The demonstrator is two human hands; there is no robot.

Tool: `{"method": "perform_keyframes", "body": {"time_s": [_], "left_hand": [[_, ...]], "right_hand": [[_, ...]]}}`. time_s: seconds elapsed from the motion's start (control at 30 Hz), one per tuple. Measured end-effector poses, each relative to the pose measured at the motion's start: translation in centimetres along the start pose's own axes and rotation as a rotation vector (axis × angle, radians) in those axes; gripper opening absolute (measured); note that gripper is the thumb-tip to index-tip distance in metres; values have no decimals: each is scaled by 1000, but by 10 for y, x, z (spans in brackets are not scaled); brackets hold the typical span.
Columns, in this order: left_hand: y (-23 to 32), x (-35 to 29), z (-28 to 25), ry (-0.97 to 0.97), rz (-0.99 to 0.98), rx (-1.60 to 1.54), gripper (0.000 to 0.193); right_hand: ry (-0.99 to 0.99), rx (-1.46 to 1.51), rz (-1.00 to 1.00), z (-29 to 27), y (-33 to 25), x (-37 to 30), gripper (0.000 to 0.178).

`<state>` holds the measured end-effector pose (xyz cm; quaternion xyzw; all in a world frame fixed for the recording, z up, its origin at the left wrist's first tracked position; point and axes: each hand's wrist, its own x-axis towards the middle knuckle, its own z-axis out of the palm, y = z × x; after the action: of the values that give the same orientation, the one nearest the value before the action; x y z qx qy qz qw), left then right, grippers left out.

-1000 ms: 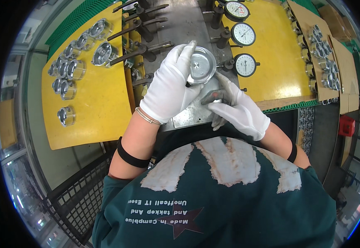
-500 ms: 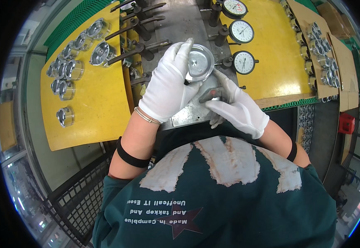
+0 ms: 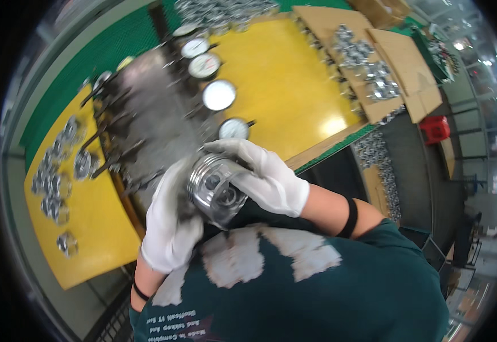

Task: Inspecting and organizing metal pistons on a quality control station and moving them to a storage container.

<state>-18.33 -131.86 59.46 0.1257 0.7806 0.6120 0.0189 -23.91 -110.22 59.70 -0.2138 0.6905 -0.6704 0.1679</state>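
A shiny metal piston is held close in front of my chest, tilted so that its ringed grooves and hollow side show. My left hand, in a white glove, is closed around its left side; that glove is smeared by motion. My right hand, also gloved in white, grips the piston from the right, with the thumb on its side. Beyond my hands lies a grey metal gauging plate, flanked by dark clamp arms and round white dial gauges.
On the left yellow board several pistons stand in a group. Another yellow board spreads to the right of the gauges. More metal parts lie on cardboard at the far right, near a red plastic stool.
The piston has come off the plate toward my chest and tilted, with both hands now around it. My view has turned and shifted, so the bench appears rotated and farther left.
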Motion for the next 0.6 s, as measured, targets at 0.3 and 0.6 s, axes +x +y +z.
{"method": "perform_keyframes", "body": {"time_s": [0.3,0.6], "left_hand": [[6,-17,-14,417,-72,170,65],[8,-55,2,637,-359,224,52]], "right_hand": [[1043,156,137,-230,65,-15,22],[1341,-176,596,-327,115,-19,52]]}}
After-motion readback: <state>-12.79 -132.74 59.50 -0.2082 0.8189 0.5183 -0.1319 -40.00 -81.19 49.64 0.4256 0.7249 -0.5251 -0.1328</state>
